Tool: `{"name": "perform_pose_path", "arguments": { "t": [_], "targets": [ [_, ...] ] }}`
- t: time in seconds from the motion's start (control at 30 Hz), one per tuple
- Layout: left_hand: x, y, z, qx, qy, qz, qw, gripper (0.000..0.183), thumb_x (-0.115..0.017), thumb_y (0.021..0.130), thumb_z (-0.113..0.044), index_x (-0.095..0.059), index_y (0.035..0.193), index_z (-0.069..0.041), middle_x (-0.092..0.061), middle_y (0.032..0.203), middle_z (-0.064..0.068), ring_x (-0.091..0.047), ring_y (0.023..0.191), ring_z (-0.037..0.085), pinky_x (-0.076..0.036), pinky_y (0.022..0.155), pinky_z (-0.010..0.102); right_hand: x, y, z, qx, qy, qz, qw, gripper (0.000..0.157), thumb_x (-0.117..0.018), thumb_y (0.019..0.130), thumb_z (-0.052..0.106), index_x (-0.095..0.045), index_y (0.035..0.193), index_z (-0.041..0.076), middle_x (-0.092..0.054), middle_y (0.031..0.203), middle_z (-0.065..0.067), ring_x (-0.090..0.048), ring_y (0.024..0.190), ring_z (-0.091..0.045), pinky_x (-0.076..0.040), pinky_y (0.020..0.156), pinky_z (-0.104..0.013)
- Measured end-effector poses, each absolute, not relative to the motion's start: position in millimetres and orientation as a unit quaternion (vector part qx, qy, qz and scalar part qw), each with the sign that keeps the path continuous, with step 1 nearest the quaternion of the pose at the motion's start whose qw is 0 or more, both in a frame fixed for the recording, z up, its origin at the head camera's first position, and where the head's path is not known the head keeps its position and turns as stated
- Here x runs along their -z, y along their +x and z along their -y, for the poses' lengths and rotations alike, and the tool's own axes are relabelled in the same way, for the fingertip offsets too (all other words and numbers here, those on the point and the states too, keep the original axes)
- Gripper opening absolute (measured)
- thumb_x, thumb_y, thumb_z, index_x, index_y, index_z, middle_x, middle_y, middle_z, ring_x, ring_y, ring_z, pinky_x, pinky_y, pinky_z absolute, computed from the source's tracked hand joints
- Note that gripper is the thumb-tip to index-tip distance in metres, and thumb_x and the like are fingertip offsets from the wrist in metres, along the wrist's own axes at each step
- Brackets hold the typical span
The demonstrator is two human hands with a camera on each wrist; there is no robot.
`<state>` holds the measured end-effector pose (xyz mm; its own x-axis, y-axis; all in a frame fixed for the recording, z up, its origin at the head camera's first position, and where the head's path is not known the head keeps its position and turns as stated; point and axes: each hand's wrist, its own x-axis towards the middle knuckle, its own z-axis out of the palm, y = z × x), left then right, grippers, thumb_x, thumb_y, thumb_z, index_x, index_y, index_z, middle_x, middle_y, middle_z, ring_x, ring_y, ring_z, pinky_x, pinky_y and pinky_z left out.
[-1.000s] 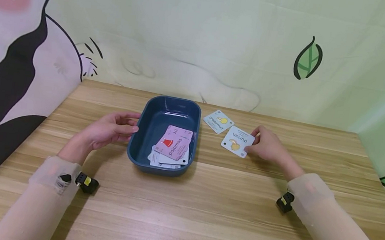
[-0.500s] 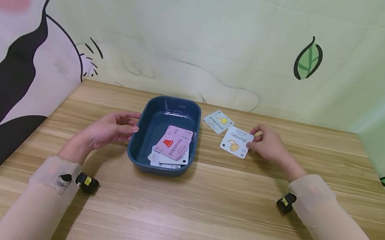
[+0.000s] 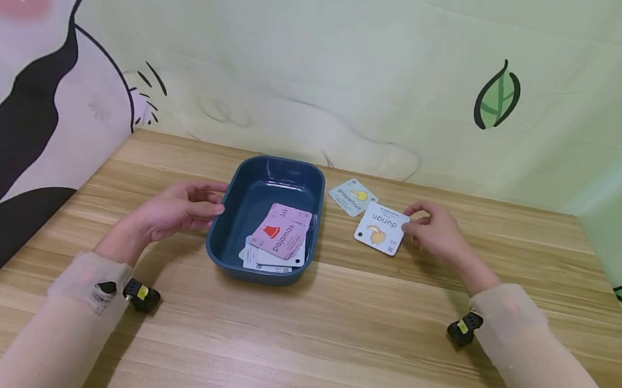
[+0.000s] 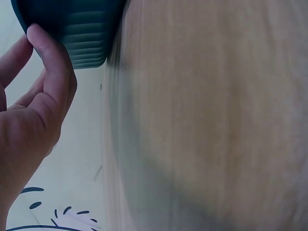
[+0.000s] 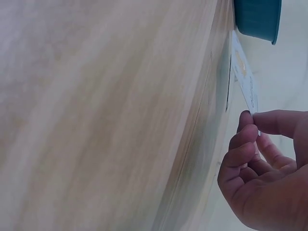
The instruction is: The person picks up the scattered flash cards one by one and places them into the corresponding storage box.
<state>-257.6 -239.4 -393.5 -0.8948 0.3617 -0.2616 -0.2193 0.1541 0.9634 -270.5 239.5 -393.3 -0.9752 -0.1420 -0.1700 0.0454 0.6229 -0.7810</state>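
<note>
My left hand (image 3: pixel 178 207) is beside a dark blue rectangular tub (image 3: pixel 215 244), thumb and fingertips against the outside of its left wall. In the left wrist view, fingertips (image 4: pixel 37 32) lie right at the tub's rim. My right hand (image 3: pixel 434 232) pinches a pale blue card (image 3: pixel 369 245) marked "durian" by its right edge, between thumb and fingers. The right wrist view has this card (image 5: pixel 245 79) tilted, its held edge raised off the table. A "grapefruit" card (image 3: pixel 347 202) lies just behind it. Inside the tub is a loose pile with a pink "pajamas" card (image 3: pixel 282 236) on top.
The wooden table (image 3: pixel 292 347) runs back to a pale green printed cloth (image 3: pixel 327 60), with a panda figure on the left and leaves on the right. Small black cameras (image 3: pixel 142 296) are strapped to both wrists.
The durian card has tilted, its right edge rising, and shifted slightly left with the right-hand fingers on it. Left hand, tub and grapefruit card stay where they were.
</note>
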Motion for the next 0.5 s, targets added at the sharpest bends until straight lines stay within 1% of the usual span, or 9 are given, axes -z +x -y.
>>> {"name": "perform_pose_path", "arguments": {
  "t": [0.2, 0.3, 0.5],
  "targets": [
    [393.5, -257.8, 239.9, -0.648, 0.05, -0.726, 0.222, 0.059, -0.06, 0.102, -0.001, -0.035, 0.155, 0.001, -0.046, 0.131, 0.02, -0.065, 0.096, 0.018, -0.058, 0.088, 0.031, 389.5, -269.1, -239.6, 0.467, -0.021, -0.878, 0.105, 0.034, -0.063, 0.099, 0.008, -0.054, 0.13, -0.003, -0.064, 0.085, -0.013, -0.055, 0.068, -0.018, -0.045, 0.054, -0.025],
    [392.9, -257.6, 239.8, -0.648, 0.051, -0.727, 0.224, 0.059, -0.06, 0.102, -0.001, -0.035, 0.156, 0.001, -0.047, 0.13, 0.02, -0.065, 0.095, 0.017, -0.058, 0.088, 0.031, 388.4, -268.5, -240.3, 0.485, -0.017, -0.869, 0.099, 0.036, -0.064, 0.098, 0.008, -0.054, 0.13, -0.004, -0.065, 0.085, -0.013, -0.055, 0.067, -0.017, -0.045, 0.053, -0.025],
    [392.4, -256.9, 239.7, -0.649, 0.052, -0.725, 0.225, 0.06, -0.061, 0.102, -0.001, -0.035, 0.156, 0.002, -0.047, 0.13, 0.02, -0.065, 0.095, 0.018, -0.058, 0.088, 0.031, 388.3, -266.6, -239.4, 0.5, -0.017, -0.862, 0.085, 0.035, -0.065, 0.097, 0.008, -0.055, 0.129, -0.004, -0.067, 0.088, -0.016, -0.056, 0.068, -0.019, -0.044, 0.053, -0.024]
  ]
}}
